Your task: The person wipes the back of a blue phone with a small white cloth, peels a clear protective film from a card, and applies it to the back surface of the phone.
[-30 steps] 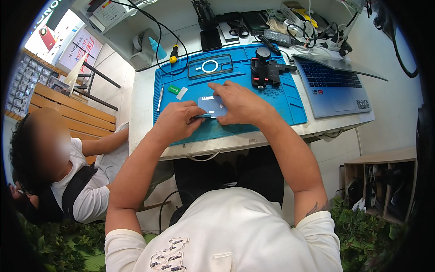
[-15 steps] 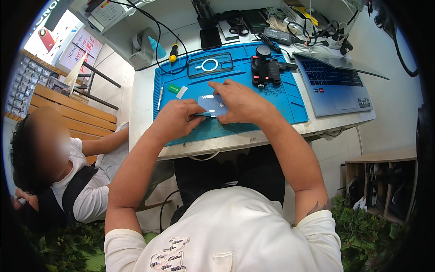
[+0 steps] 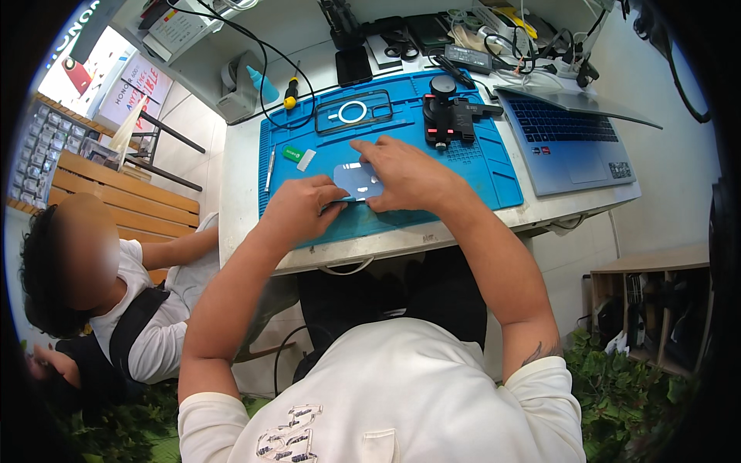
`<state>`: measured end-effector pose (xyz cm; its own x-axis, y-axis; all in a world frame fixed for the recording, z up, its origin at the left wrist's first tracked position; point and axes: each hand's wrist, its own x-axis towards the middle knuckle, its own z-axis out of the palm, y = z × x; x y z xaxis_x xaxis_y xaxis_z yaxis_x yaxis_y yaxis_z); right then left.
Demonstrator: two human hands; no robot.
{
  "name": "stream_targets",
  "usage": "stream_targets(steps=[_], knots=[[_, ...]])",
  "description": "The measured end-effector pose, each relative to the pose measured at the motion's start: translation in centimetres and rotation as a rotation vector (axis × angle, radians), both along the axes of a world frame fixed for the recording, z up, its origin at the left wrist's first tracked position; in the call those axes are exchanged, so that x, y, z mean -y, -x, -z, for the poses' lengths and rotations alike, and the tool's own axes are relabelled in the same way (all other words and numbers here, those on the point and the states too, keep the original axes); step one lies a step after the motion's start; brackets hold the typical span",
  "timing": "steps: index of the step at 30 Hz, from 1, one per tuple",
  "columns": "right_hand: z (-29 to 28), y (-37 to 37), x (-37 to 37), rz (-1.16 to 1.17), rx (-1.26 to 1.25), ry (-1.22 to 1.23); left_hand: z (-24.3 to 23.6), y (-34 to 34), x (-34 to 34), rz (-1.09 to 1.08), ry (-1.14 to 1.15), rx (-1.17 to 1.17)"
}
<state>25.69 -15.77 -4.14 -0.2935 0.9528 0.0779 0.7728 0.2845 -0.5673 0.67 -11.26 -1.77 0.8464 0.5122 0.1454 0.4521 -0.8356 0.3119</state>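
Observation:
A pale, glossy phone-sized panel (image 3: 355,177) lies on the blue repair mat (image 3: 486,177). My right hand (image 3: 401,174) grips its right side, thumb low, index finger stretched along the top. My left hand (image 3: 305,204) is closed at the lower left edge, pinching what looks like a thin blue strip, mostly hidden. Near them are a green card (image 3: 293,152), a white serrated piece (image 3: 306,160) and a metal pen-like tool (image 3: 270,168). Beyond lie a clear black-edged case (image 3: 353,111) and a black clamp device (image 3: 441,116).
An open laptop (image 3: 563,147) stands at the right; cables and chargers (image 3: 468,58) crowd the back, beside a dark phone (image 3: 353,66), screwdriver (image 3: 291,99) and blue bottle (image 3: 265,85). Another person (image 3: 139,324) sits at left by a slatted bench (image 3: 162,193). A wooden cubby (image 3: 648,266) stands lower right.
My left hand has shifted a little along the panel's lower edge, with less of the blue strip showing. My right hand holds almost the same position.

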Motion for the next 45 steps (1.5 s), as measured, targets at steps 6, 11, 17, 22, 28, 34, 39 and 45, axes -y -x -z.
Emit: stream_targets(steps=[6, 11, 17, 22, 28, 34, 39, 45], knots=[[0.1, -0.1, 0.0, -0.006, -0.013, -0.009, 0.4, -0.1, 0.9, -0.006, -0.108, -0.016], [0.3, -0.2, 0.0, -0.003, -0.015, -0.025, 0.7, 0.0, 1.5, -0.019, -0.140, -0.013], [0.1, -0.1, 0.1, -0.013, -0.019, -0.018, 0.3, -0.2, 1.0, -0.088, -0.041, -0.031], [0.2, -0.1, 0.1, -0.003, -0.021, -0.024, -0.4, -0.5, 0.1, -0.073, 0.021, -0.044], [0.2, -0.1, 0.0, -0.009, -0.021, -0.023, -0.6, -0.6, -0.3, -0.055, 0.063, -0.048], [0.4, -0.1, 0.0, -0.007, -0.023, -0.034, -0.1, -0.5, -0.3, -0.040, 0.035, -0.025], [0.4, -0.2, 0.0, -0.018, -0.029, -0.047, 0.1, -0.4, -0.3, -0.010, 0.009, 0.003], [0.3, 0.0, 0.6, -0.049, 0.002, -0.078, -0.4, -0.4, -0.6, 0.017, 0.010, -0.063]])
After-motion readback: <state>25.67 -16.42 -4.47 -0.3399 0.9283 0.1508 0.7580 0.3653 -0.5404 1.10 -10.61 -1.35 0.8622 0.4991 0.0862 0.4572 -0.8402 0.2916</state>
